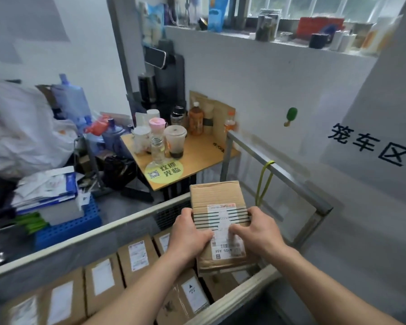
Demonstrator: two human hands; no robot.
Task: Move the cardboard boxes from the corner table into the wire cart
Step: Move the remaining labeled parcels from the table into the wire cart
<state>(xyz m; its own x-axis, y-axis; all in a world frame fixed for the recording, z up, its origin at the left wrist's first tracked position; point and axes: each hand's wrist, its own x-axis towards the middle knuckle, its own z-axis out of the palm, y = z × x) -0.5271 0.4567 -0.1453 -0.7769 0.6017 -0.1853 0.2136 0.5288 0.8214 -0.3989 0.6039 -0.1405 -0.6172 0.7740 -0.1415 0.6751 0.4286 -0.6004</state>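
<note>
I hold one cardboard box [217, 200] with a white shipping label above the wire cart [87, 240]. My left hand [189, 231] grips its left side and my right hand [256, 228] grips its right side, thumbs on the label. Inside the cart, below the box, several labelled cardboard boxes [103, 281] stand in a row. The small wooden corner table [197, 156] lies beyond the cart's far rail, and flat cardboard pieces [220, 118] lean against the wall at its back.
Cups and drink bottles [174, 139] crowd the corner table. A blue crate [68, 228] with stacked papers, white bags and water jugs [68, 99] fill the left. The white wall stands close on the right, its ledge [267, 41] loaded with containers.
</note>
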